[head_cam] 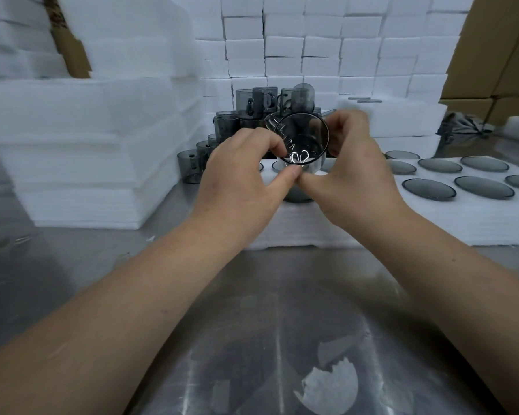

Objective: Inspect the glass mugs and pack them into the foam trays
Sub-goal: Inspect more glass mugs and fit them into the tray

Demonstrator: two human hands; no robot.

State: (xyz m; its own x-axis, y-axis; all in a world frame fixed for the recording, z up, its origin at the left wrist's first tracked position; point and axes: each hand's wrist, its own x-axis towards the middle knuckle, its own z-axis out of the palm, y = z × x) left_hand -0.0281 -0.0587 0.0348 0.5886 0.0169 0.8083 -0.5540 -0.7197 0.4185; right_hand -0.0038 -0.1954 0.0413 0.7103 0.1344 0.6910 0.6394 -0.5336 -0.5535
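Note:
A smoky grey glass mug (300,138) is held up above the foam tray (372,217), tilted so its round mouth faces me. My left hand (240,175) grips its left side with thumb and fingers. My right hand (354,172) holds the right side, and the two thumbs nearly touch under the mug. The tray lies in front of me with several grey mugs (429,188) sunk into its round holes. A pile of unpacked grey mugs (246,115) stands behind the held mug.
Tall stacks of white foam sheets (81,151) fill the left. White foam blocks (321,46) form a wall at the back. Brown cartons (498,55) stand at the right. The steel table (282,324) carries torn paper scraps (333,384) near me.

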